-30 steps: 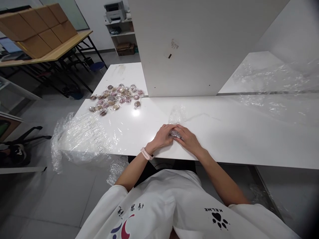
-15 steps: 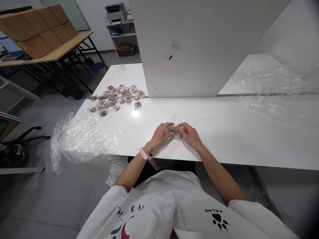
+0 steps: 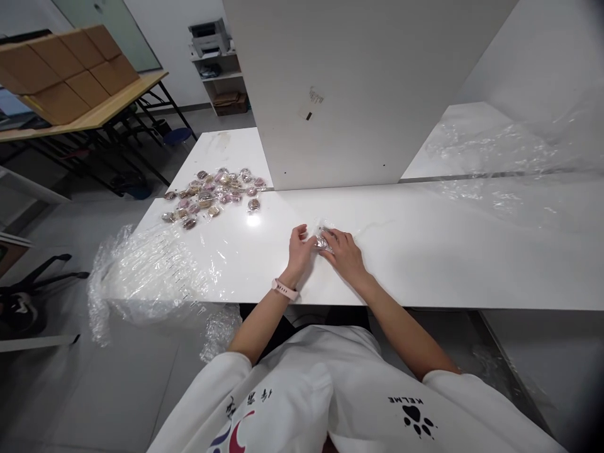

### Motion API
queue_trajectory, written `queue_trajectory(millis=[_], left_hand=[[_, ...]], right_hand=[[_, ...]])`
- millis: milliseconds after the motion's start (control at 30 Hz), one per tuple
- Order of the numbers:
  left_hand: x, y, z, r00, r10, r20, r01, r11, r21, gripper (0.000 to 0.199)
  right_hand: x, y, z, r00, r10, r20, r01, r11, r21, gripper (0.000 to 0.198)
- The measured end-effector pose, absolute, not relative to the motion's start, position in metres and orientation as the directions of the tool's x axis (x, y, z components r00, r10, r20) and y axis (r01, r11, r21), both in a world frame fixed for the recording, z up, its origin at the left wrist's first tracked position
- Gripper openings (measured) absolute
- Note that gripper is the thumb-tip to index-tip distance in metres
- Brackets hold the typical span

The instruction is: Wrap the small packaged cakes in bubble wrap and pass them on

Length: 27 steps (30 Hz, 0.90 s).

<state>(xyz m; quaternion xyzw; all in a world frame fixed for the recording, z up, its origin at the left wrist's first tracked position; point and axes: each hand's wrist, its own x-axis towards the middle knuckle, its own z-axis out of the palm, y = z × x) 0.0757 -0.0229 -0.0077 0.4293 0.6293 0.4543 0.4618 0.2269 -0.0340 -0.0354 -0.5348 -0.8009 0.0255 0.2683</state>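
A small bundle in clear, shiny plastic wrap point(image 3: 323, 241) lies on the white table in front of me, with something dark inside that I cannot make out. My right hand point(image 3: 346, 257) covers it from the right, its fingers curled over the top. On the other side, my left hand point(image 3: 300, 253) has its thumb tip against the bundle's left edge, with the fingers raised and apart from the thumb. Loose clear film sticks out behind the bundle. Further left is a spread of small, individually wrapped round pieces point(image 3: 206, 200), brown, pink and yellowish.
A pile of clear plastic sheeting point(image 3: 151, 270) hangs over the left front edge of the white table point(image 3: 448, 251). A tall white panel point(image 3: 349, 126) stands behind my hands. More clear film point(image 3: 509, 151) lies at the right. Cardboard boxes point(image 3: 80, 72) sit on another desk.
My left hand has loosened from the bundle and its fingers have lifted. My right hand has moved over the top of it. The view has shifted slightly.
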Motion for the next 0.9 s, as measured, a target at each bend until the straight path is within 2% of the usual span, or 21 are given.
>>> queue_trajectory(millis=[67, 167, 267, 333, 467, 533, 633, 700, 733, 800, 867, 900], left_hand=[[0.078, -0.036, -0.006, -0.275, 0.933, -0.232, -0.106, 0.211, 0.972, 0.052], [0.081, -0.047, -0.006, -0.155, 0.939, -0.308, -0.374, 0.233, 0.897, 0.060], [0.086, -0.046, -0.008, 0.020, 0.947, -0.319, -0.481, 0.289, 0.828, 0.055], [0.092, -0.044, -0.010, 0.063, 0.952, -0.299, -0.488, 0.291, 0.823, 0.050], [0.111, -0.041, -0.010, 0.135, 0.963, -0.232, -0.412, 0.268, 0.871, 0.051], [0.123, -0.038, -0.009, 0.195, 0.963, -0.184, -0.327, 0.241, 0.914, 0.050], [0.141, -0.031, -0.007, 0.320, 0.947, -0.033, -0.096, 0.067, 0.993, 0.041], [0.149, -0.026, -0.009, 0.368, 0.927, 0.067, 0.080, -0.104, 0.991, 0.036], [0.151, -0.023, -0.010, 0.369, 0.925, 0.093, 0.154, -0.160, 0.975, 0.033], [0.150, -0.017, -0.013, 0.341, 0.936, 0.083, 0.242, -0.173, 0.955, 0.032], [0.145, -0.011, -0.014, 0.355, 0.935, 0.007, 0.247, -0.101, 0.964, 0.036], [0.143, -0.009, -0.014, 0.377, 0.926, -0.032, 0.239, -0.064, 0.969, 0.037]], right_hand=[[0.226, -0.030, -0.034, -0.230, 0.888, 0.398, 0.837, 0.389, -0.384, 0.039], [0.222, -0.026, -0.029, -0.136, 0.915, 0.380, 0.737, 0.350, -0.578, 0.037], [0.219, -0.033, -0.024, -0.059, 0.976, 0.212, 0.527, 0.210, -0.823, 0.041], [0.224, -0.040, -0.021, -0.022, 0.996, 0.081, 0.394, 0.083, -0.915, 0.047], [0.255, -0.052, -0.012, 0.092, 0.995, 0.024, 0.286, -0.003, -0.958, 0.046], [0.276, -0.059, -0.006, 0.106, 0.994, -0.029, 0.212, -0.052, -0.976, 0.054], [0.298, -0.072, -0.004, -0.093, 0.972, -0.218, -0.021, -0.220, -0.975, 0.057], [0.309, -0.078, -0.010, -0.141, 0.945, -0.296, -0.149, -0.316, -0.937, 0.053], [0.317, -0.078, -0.014, -0.086, 0.944, -0.318, -0.194, -0.329, -0.924, 0.053], [0.338, -0.065, -0.022, 0.131, 0.940, -0.314, -0.250, -0.275, -0.928, 0.053], [0.369, -0.037, -0.024, 0.399, 0.888, -0.228, -0.229, -0.144, -0.963, 0.053], [0.387, -0.017, -0.021, 0.524, 0.840, -0.142, -0.162, -0.065, -0.985, 0.054]])
